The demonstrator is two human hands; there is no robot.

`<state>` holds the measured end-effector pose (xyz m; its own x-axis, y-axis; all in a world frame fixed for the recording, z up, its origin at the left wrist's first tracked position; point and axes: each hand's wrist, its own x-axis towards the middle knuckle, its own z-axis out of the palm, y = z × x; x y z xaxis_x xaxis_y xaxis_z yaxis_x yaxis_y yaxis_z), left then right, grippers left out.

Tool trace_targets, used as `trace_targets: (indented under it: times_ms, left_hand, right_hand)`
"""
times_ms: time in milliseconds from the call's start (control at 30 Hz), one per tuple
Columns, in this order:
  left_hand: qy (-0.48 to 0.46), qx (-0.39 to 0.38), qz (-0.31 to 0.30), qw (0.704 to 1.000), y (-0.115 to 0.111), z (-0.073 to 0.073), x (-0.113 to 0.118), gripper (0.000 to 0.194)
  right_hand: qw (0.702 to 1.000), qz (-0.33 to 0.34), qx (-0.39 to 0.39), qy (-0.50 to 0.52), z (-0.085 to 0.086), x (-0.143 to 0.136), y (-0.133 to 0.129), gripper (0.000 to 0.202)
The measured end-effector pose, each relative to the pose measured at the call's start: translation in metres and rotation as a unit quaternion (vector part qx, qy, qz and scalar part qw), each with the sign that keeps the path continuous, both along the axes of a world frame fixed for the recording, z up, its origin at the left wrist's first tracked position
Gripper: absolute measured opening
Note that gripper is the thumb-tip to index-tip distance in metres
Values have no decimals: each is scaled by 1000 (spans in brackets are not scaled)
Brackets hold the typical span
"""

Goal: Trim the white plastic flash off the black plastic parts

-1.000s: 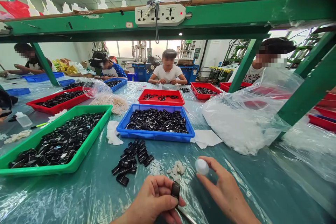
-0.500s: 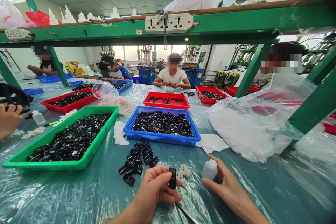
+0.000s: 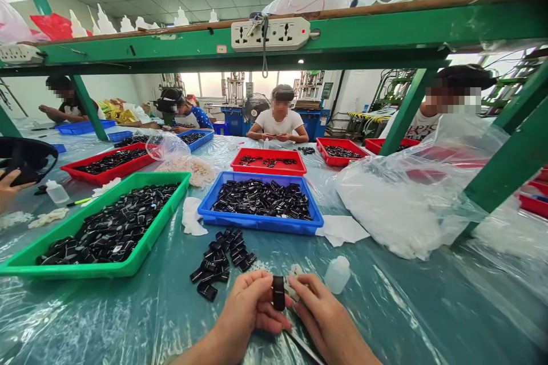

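My left hand [image 3: 250,305] pinches a small, glossy black curved part [image 3: 278,293] upright between thumb and fingers. Just to its right is my right hand [image 3: 323,311], fingers bent together close to the part; what they hold, if anything, is hidden. A slim metal tool [image 3: 303,347] slants below the hands, and I cannot tell whether a hand grips it. White fluffy bits [image 3: 295,270] show behind the right fingertips. A translucent white bottle [image 3: 338,274] stands on the table beyond the right hand. Several similar black parts [image 3: 222,256] lie in a loose pile, left of and beyond my left hand.
A blue tray [image 3: 261,227] and a green tray [image 3: 85,270] hold many black parts. Beside them are a red tray [image 3: 269,169] and a clear bag of white fluff [image 3: 398,205]. A green shelf beam [image 3: 171,51] crosses overhead. Co-workers sit around the table.
My right hand has let go of the translucent bottle, now standing on the table, and has moved left to the black part. My left hand still holds that part.
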<state>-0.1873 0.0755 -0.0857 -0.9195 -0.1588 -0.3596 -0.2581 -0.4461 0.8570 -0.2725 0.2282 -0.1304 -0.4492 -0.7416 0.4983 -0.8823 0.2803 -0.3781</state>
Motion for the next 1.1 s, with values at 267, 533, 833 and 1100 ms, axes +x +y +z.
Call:
trace_targets:
  times_ms: [267, 533, 833, 1100]
  left_hand:
    - [-12, 43, -9, 999, 2, 0, 1, 47]
    - [7, -25, -72, 997, 4, -1, 6, 47]
    - [19, -107, -114, 988, 8, -23, 8, 31]
    - [10, -86, -142, 986, 13, -19, 7, 16]
  right_hand:
    - [999, -10, 16, -30, -12, -3, -6, 20]
    - [994, -17, -38, -99, 7, -1, 6, 23]
    - [864, -13, -129, -486, 30, 14, 16, 33]
    - [938, 22, -100, -332, 39, 16, 17, 19]
